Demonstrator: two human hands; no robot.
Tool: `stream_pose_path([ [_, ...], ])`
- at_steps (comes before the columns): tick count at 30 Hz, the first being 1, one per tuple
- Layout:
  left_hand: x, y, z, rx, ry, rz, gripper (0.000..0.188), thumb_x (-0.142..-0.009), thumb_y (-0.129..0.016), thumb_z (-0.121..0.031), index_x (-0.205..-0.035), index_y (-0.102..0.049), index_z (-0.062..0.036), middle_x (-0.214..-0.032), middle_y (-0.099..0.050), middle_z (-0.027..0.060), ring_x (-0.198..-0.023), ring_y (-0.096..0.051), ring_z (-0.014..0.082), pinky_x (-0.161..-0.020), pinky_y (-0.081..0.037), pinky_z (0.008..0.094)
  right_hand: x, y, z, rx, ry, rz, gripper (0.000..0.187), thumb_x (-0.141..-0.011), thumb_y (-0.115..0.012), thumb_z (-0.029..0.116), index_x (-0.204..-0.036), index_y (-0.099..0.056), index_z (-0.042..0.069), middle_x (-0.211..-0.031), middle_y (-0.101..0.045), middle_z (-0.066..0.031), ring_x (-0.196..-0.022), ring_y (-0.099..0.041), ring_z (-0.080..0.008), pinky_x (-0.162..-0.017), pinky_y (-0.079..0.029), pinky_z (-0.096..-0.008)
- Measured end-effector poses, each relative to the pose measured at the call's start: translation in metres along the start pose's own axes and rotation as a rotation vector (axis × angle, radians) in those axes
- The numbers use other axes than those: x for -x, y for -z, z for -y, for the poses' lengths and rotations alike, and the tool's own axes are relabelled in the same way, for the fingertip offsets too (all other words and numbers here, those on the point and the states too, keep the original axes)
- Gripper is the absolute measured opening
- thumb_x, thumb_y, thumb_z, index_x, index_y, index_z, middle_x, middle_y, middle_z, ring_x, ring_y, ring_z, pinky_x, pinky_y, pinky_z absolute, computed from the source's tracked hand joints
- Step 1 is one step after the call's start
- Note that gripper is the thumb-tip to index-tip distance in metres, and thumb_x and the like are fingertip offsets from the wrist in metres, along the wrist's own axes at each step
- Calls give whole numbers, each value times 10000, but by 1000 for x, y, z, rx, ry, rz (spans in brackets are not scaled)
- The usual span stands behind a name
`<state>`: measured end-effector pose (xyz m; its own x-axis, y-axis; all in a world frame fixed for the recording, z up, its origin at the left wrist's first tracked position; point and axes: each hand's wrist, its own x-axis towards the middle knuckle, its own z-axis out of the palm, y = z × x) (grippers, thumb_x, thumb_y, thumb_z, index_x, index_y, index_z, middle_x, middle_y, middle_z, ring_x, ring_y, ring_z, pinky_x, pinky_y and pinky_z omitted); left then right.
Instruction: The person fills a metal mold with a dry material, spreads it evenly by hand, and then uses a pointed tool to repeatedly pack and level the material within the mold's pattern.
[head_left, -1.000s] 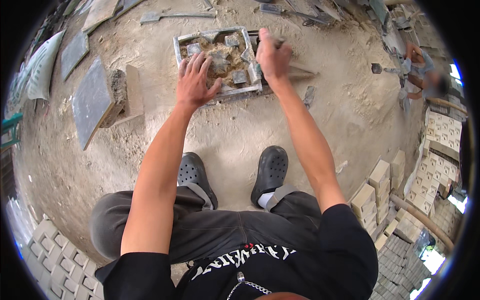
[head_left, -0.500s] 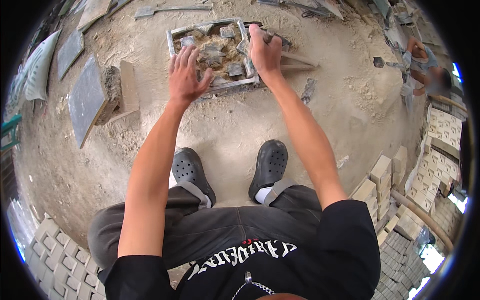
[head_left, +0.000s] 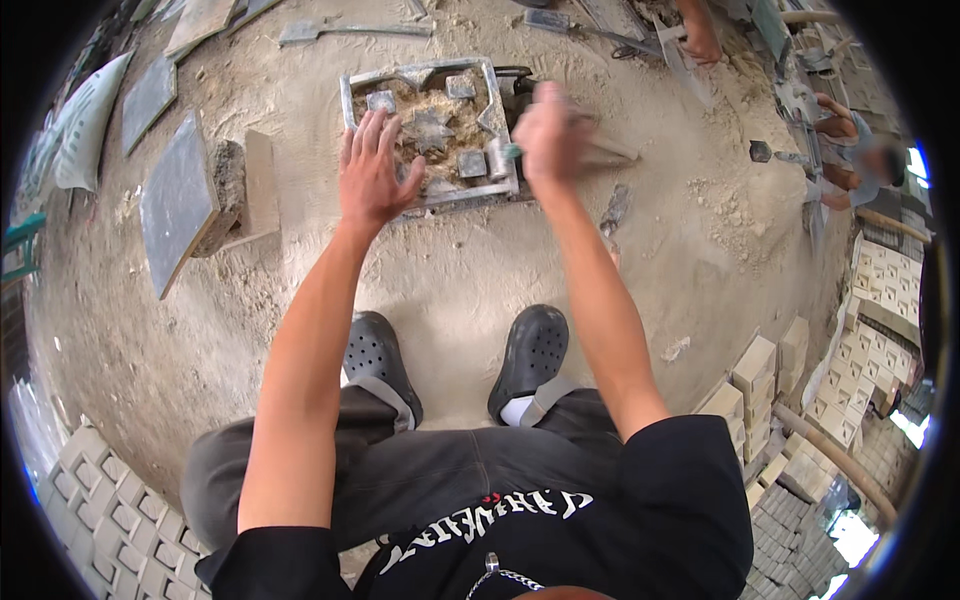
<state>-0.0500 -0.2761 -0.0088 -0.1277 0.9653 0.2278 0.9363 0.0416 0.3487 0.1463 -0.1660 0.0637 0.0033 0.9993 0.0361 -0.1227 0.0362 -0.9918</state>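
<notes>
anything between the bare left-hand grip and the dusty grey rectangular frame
Nothing visible stands between them: the bare left-hand grip lies over the near left part of the dusty grey rectangular frame. A small square grey block lies just beyond the grip, inside the frame. Palm contact is hidden.

The single fisheye view looks steeply down from the person's head, facing forward, with the black shirt (head_left: pixel 660 500) close below and the left hand (head_left: pixel 374 180) and right hand (head_left: pixel 549 145) farther off, over the ground (head_left: pixel 455 270).
</notes>
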Motion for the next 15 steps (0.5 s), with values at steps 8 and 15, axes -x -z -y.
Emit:
stream_pose_path([
  [8, -2, 5, -4, -34, -9, 52, 713, -877, -586, -489, -1441, -393, -97, -1525, -346, 127, -1447, -270, 278, -1203, -145, 466, 5, -20, -1, 297, 261, 33, 523, -970, -482, 278, -471, -417, 135, -422, -402, 32, -392, -344, -67, -379, -206, -299],
  [15, -2, 4, 1, -47, 5, 64, 727, -868, -579, -501, -1434, -404, -79, -1523, -350, 120, -1451, -263, 270, -1205, -146, 475, -1, -27, 11, 287, 174, 136, 536, -974, -514, 272, -480, -434, 79, -433, -416, 26, -410, -358, -76, -414, -238, -293],
])
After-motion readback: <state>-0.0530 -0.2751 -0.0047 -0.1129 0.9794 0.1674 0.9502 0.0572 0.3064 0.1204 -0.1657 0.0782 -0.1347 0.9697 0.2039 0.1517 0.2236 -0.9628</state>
